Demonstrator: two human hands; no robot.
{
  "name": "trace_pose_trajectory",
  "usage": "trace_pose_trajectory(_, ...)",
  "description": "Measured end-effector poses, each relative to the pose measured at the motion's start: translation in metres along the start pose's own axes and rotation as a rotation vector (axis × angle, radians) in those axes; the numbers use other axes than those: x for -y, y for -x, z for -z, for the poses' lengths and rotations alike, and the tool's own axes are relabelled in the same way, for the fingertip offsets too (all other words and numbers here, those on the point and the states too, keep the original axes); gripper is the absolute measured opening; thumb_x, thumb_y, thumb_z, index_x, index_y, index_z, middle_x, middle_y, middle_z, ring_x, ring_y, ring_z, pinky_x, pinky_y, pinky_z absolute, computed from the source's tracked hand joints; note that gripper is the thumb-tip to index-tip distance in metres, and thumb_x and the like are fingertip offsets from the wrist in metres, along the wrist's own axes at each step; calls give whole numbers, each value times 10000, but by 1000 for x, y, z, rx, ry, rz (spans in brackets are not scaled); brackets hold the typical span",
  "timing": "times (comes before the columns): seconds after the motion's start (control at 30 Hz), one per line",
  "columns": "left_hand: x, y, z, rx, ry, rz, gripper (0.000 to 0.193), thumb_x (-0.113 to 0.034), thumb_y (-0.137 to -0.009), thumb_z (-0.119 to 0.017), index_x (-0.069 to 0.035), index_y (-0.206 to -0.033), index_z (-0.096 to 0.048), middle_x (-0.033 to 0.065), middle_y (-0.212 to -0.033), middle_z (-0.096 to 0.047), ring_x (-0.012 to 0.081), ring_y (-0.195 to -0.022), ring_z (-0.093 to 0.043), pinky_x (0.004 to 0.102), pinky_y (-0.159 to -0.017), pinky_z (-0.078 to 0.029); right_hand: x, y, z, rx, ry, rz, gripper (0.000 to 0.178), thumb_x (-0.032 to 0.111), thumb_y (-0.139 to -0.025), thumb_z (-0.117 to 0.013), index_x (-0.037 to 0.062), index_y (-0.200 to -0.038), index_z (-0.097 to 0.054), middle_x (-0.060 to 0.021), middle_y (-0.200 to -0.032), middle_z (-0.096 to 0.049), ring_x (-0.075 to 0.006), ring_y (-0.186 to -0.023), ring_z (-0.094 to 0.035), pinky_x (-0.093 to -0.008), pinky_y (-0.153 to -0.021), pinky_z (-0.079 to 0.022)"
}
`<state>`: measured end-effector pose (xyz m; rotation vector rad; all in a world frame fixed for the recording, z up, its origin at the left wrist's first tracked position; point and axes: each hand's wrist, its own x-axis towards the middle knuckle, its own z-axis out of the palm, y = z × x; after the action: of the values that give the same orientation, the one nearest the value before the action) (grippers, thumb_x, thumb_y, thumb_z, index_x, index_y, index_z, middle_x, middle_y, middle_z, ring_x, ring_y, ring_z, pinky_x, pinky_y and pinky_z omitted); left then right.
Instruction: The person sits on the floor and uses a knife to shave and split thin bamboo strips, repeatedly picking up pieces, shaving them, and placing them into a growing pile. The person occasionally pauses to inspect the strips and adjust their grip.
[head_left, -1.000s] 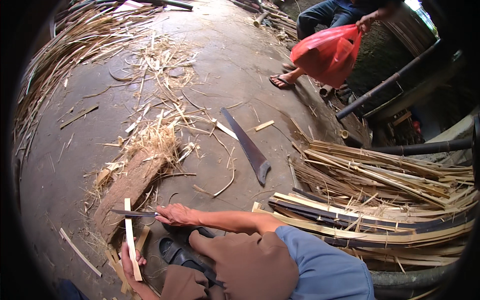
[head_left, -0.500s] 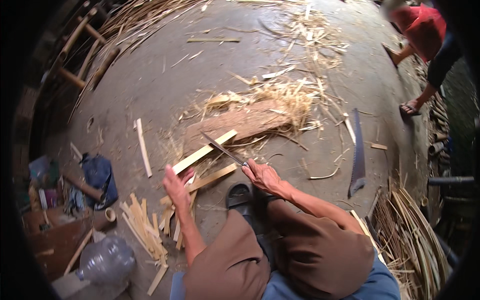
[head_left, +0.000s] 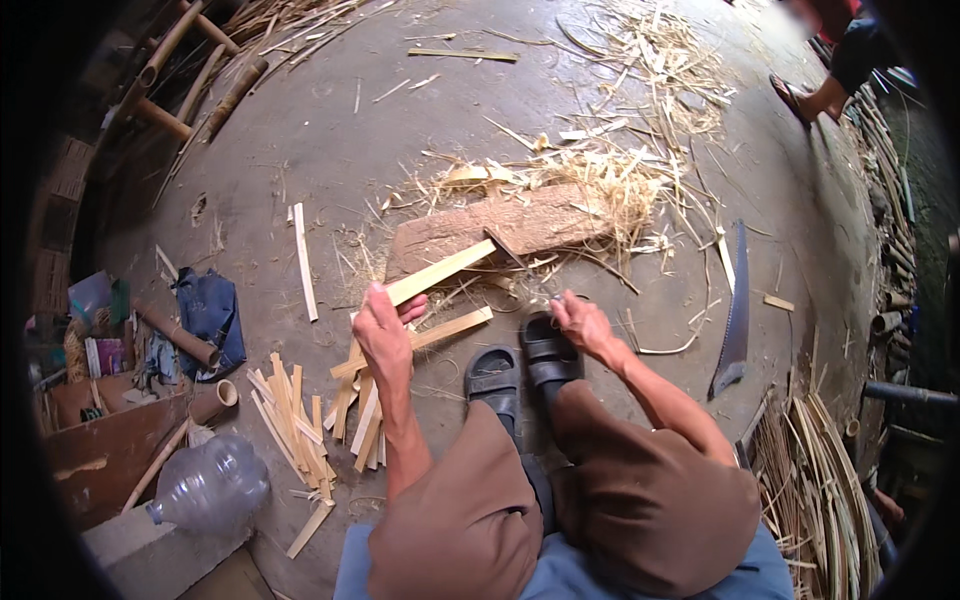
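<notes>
Your left grip [head_left: 384, 328] is closed on 1 pale strip [head_left: 447, 272], slanting up-right from it; your right grip [head_left: 586, 325] clasps 1 knife [head_left: 508, 251], pointing up-left to the strip's far end.

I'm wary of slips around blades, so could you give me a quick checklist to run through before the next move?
1. Left hand gripping the wooden strip: ok.
2. Right hand holding the knife: ok, though the part nearest the hand is blurred.
3. Left fingers away from the blade: ok, the blade is by the strip's far end.
4. Strip resting on the brown block: cannot tell; they overlap in view.
5. Block free of shavings: not ok, they heap over one end.
6. Saw apart from both hands: ok.
</notes>
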<state>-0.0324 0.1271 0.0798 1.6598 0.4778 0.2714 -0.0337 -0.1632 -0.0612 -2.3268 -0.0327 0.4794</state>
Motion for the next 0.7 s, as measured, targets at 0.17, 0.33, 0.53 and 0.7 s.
trace_pose_trajectory(0.17,-8,-10,22,296,-285,-265,523,-368,-1073,-420,95,-1071,-664,152,-855,-727,214,-769,-728,315,-723,-587,68,10,32,91,-39,76,335,392,-1024,-469,58,-1028,-488,-286,-757,-627,-508,-782,-619,-576,-660,-453)
trace_pose_trajectory(0.33,-3,-18,49,465,-601,-388,487,-388,-1054,-469,40,-1062,-701,139,-827,-727,204,-768,-726,321,-704,-563,139,39,54,239,-100,325,348,411,-1018,-488,64,-1000,-474,-263,-719,-607,-496,-768,-611,-568,-653,-450)
trace_pose_trajectory(0.53,-18,-13,33,489,-431,-388,370,-309,-1035,-536,15,-1119,-690,151,-875,-738,229,-814,-737,322,-724,-556,31,0,37,117,10,99,383,443,-1006,-494,68,-1058,-551,-265,-789,-653,-482,-804,-635,-556,-700,-485)
trace_pose_trajectory(0.7,-22,-37,38,494,-393,-366,404,-336,-1034,-533,23,-1103,-703,148,-897,-743,213,-822,-732,312,-726,-554,26,-11,37,74,80,38,407,458,-1007,-485,60,-1049,-557,-273,-792,-658,-506,-793,-626,-581,-714,-475)
